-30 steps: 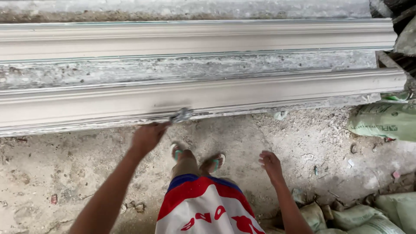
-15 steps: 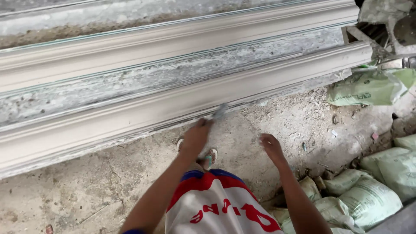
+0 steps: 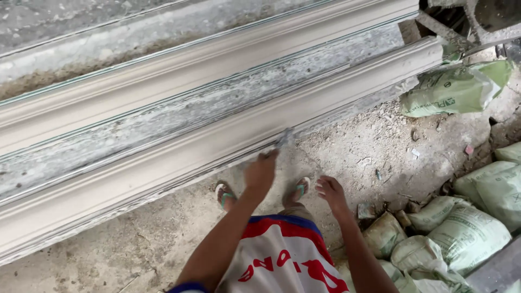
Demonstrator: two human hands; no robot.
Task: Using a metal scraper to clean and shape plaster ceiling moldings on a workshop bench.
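My left hand [image 3: 260, 172] is closed around a small metal scraper [image 3: 284, 139] whose blade touches the lower edge of a long pale cement moulding [image 3: 228, 144] lying on the ground. A second moulding [image 3: 206, 65] runs parallel behind it. My right hand [image 3: 331, 191] hangs free beside my hip, fingers loosely apart and holding nothing. My feet in green flip-flops [image 3: 225, 195] stand on the dusty floor just in front of the near moulding.
Green cement sacks [image 3: 461, 228] are piled at the lower right, and another sack [image 3: 456, 89] lies at the upper right by the moulding's end. Small rubble [image 3: 374, 209] is scattered on the rough concrete floor [image 3: 108, 249].
My left hand with the scraper has moved to the right along the near moulding's lower edge. The view has shifted right and tilted, showing more sacks.
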